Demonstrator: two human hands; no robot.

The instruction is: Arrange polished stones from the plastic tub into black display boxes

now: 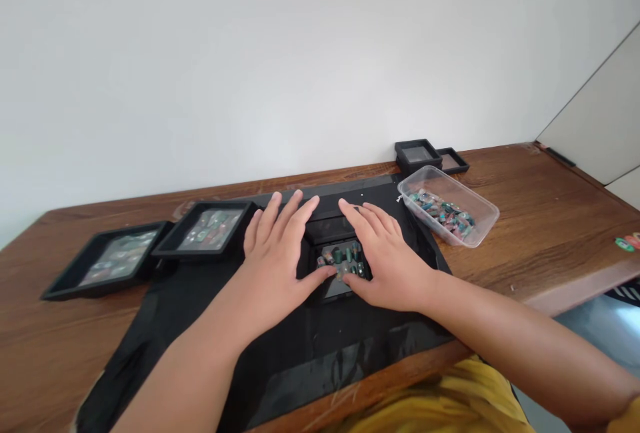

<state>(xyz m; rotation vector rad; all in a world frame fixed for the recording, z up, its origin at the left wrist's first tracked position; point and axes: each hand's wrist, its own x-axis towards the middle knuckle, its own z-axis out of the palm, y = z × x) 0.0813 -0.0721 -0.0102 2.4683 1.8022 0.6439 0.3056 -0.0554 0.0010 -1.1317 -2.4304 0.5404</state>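
Observation:
A black frame tray (pixel 327 227) lies on the black mat (pixel 300 366) between my hands, with several small green, clear and reddish pieces (pixel 345 256) in it. My left hand (pixel 280 253) rests over its left side, fingers apart, thumb tip at the pieces. Over the right side is my right hand (pixel 383 253), its fingers spread and its thumb also reaching the lower pieces. Neither hand visibly grips anything. Parts of the tray's sides are hidden under the hands.
Two black trays of similar pieces (pixel 113 258) (pixel 210 227) stand at the left. A clear plastic box (pixel 483 219) holding many pieces is at the right, with black trays (pixel 419 153) behind it. Small green and red items (pixel 625 243) lie near the right table edge.

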